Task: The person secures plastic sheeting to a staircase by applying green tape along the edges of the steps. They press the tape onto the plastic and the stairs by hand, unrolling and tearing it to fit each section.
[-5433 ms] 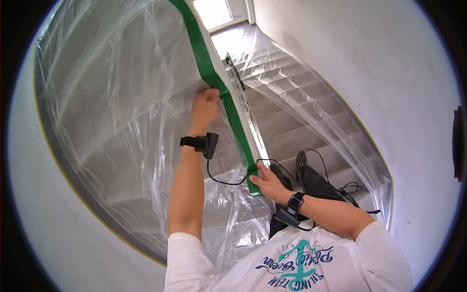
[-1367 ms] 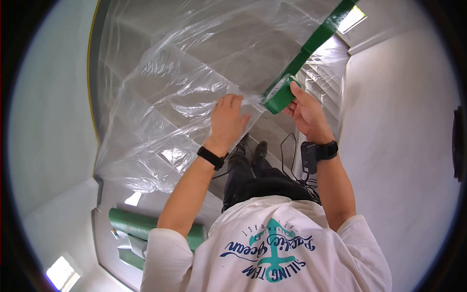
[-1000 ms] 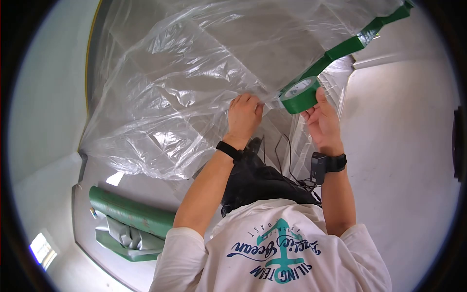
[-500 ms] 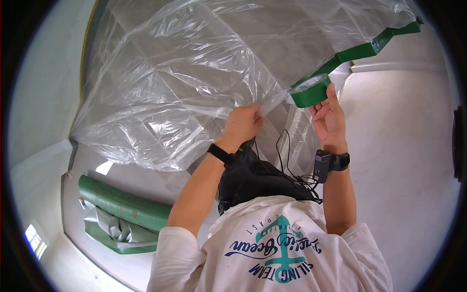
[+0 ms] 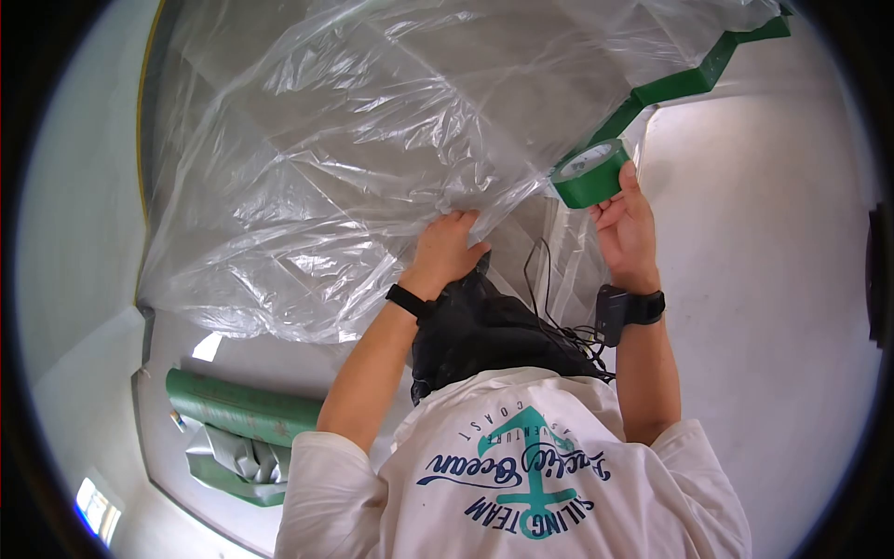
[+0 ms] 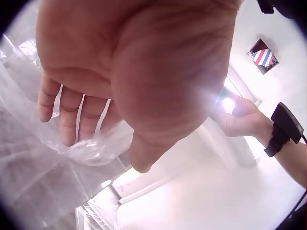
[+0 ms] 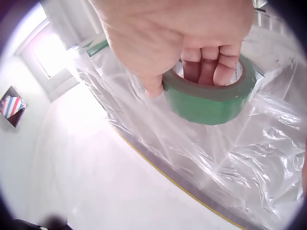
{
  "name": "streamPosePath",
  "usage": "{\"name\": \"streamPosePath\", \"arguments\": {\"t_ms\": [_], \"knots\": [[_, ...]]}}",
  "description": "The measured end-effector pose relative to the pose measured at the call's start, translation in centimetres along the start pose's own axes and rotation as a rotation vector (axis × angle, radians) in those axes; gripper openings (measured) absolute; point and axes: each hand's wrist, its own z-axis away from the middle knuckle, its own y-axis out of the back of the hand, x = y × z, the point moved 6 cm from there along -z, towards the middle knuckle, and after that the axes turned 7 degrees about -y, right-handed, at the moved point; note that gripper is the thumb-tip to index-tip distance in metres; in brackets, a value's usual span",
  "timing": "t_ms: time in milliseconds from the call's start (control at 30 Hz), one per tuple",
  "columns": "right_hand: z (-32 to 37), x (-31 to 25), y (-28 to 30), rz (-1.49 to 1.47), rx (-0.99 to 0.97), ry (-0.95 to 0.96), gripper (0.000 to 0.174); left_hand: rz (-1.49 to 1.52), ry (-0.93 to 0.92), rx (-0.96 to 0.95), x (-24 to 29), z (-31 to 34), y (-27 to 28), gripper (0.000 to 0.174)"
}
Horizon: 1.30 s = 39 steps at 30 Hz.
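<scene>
In the head view, the right hand (image 5: 626,233) holds a roll of green tape (image 5: 592,186) by its edge, thumb outside. The right wrist view shows several fingers inside the core of the tape roll (image 7: 206,108). A strip of green tape (image 5: 680,86) runs from the roll up to the right along the edge of the clear plastic film (image 5: 372,140). The left hand (image 5: 445,250) lies against the film's lower edge; in the left wrist view the left hand's (image 6: 139,72) fingers are extended and loosely spread, with film (image 6: 100,148) across their tips.
A green rolled sheet (image 5: 242,410) with a grey folded piece (image 5: 233,456) lies on the floor at lower left. Black cables (image 5: 568,337) hang beside the person's dark trousers (image 5: 484,326). White walls (image 5: 745,279) stand on both sides.
Since the earliest frame, the view has turned and the right hand has come to hold the roll out. Over the last half second, the left hand has moved slightly left and its fingers have loosened.
</scene>
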Motion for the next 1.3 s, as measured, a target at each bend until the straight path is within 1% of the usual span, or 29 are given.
{"name": "streamPosePath", "arguments": {"t_ms": [33, 100, 133, 200, 233, 300, 333, 400, 433, 500, 533, 600, 633, 700, 733, 800, 833, 900, 933, 1000, 1033, 1100, 1133, 1200, 1300], "knots": [[-0.1, 0.1, 0.2, -0.001, 0.007, 0.008, 0.040, 0.002, -0.010, -0.004, 0.4, -0.4, -0.2, 0.042], [0.0, 0.2, 0.1, -0.017, -0.014, 0.016, 0.040, 0.014, 0.127, -0.014, 0.9, -1.4, -0.5, 0.045], [0.1, 0.2, 0.1, -0.019, -0.005, 0.023, 0.040, 0.016, 0.118, -0.020, 1.2, -1.9, -1.0, 0.045], [0.1, 0.2, -0.1, -0.042, 0.058, 0.020, 0.039, -0.111, 0.101, -0.077, 0.9, -3.2, -3.2, 0.043], [0.1, 0.0, -0.3, -0.039, 0.063, 0.028, 0.039, -0.106, 0.091, -0.077, 0.8, -3.8, -4.1, 0.043], [0.2, 0.0, -0.5, 0.004, 0.055, 0.021, 0.038, -0.079, 0.052, 0.023, 1.2, -4.7, -4.9, 0.045], [0.3, 0.0, -0.4, 0.006, 0.056, 0.018, 0.038, -0.077, 0.055, 0.023, 1.3, -5.0, -5.8, 0.045], [0.4, -0.2, -0.7, 0.015, 0.034, 0.021, 0.038, -0.060, 0.062, 0.045, 2.1, -5.8, -6.3, 0.052], [0.5, -0.2, -0.9, 0.016, 0.026, 0.017, 0.038, -0.062, 0.070, 0.051, 2.4, -6.1, -6.4, 0.052], [0.6, -0.1, -1.0, -0.003, 0.057, 0.031, 0.035, -0.092, 0.125, -0.015, 2.4, -6.3, -7.3, 0.061], [0.7, 0.1, -0.9, -0.008, 0.051, 0.015, 0.035, -0.098, 0.142, -0.018, 2.7, -5.9, -7.8, 0.061], [0.6, -0.1, -0.8, -0.018, 0.021, 0.038, 0.034, -0.305, 0.141, -0.005, 3.3, -5.6, -8.9, 0.070], [0.9, 0.0, -0.7, -0.025, 0.016, 0.032, 0.034, -0.313, 0.148, -0.007, 3.7, -5.3, -9.6, 0.070], [0.9, 0.0, -0.7, -0.008, 0.004, 0.054, 0.033, -0.254, 0.212, 0.084, 3.9, -5.4, -10.2, 0.072], [0.8, 0.0, -0.5, -0.010, -0.004, 0.047, 0.033, -0.259, 0.221, 0.088, 4.0, -5.4, -10.7, 0.072], [0.6, 0.3, -0.1, 0.003, -0.012, 0.051, 0.033, -0.265, 0.199, 0.195, 4.3, -5.4, -10.4, 0.071], [0.7, 0.6, -0.2, -0.001, -0.032, 0.041, 0.033, -0.278, 0.216, 0.205, 4.1, -5.1, -10.2, 0.071], [0.8, 0.4, 0.0, 0.031, -0.029, 0.073, 0.033, -0.191, 0.165, 0.252, 3.8, -5.0, -9.6, 0.070], [0.6, 0.4, 0.5, 0.039, -0.027, 0.064, 0.035, -0.196, 0.174, 0.259, 3.1, -4.7, -9.2, 0.070], [0.6, 0.3, 0.5, 0.050, -0.038, 0.052, 0.036, -0.030, 0.060, 0.334, 1.3, -4.1, -8.4, 0.067], [0.6, 0.3, 0.5, 0.063, -0.044, 0.038, 0.037, -0.025, 0.064, 0.342, 0.6, -3.5, -7.9, 0.067], [0.1, 0.2, 0.8, 0.069, -0.039, 0.028, 0.038, -0.087, -0.097, 0.299, 0.8, -2.6, -6.2, 0.064], [0.0, 0.5, 1.1, 0.067, -0.023, 0.016, 0.039, -0.088, -0.091, 0.303, 0.5, -2.1, -5.6, 0.064], [0.2, 0.5, 1.0, 0.074, -0.033, 0.020, 0.039, -0.359, -0.072, 0.171, -0.2, -1.4, -6.0, 0.068], [-0.1, 0.5, 1.0, 0.078, -0.046, 0.036, 0.041, -0.443, -0.010, 0.171, -2.1, -1.4, -4.9, 0.071]]}}
